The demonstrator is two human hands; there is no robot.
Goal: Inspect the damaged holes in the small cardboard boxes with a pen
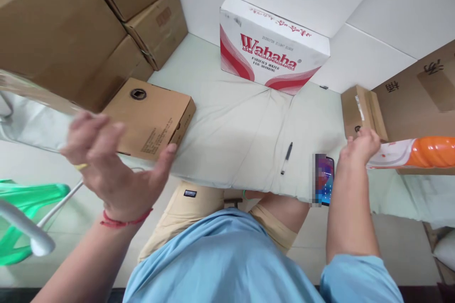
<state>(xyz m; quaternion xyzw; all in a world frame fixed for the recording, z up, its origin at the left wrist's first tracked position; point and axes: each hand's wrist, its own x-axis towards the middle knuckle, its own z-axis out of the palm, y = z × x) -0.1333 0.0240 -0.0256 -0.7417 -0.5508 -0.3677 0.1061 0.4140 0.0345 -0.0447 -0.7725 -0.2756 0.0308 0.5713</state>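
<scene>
My left hand [113, 165] is raised over the near left corner of a flat brown cardboard box [152, 109]. Its thumb stands apart from the loosely bent fingers, and nothing is in it. On the right, my right hand [360, 147] is closed at the left end of an orange bottle [432, 151] with a white and orange label. The bottle runs out of view at the right edge, and the grip on it is partly hidden. Beside my right forearm lies a smartphone [329, 180] with its screen lit. A black pen [286, 157] rests left of the phone.
A white and red Wahaha water carton [272, 52] stands at the back of the covered table [231, 128]. Large cardboard boxes [60, 28] are stacked at left. A small box [362, 111] and a big carton [419, 85] stand at right. A green item [31, 194] is at lower left.
</scene>
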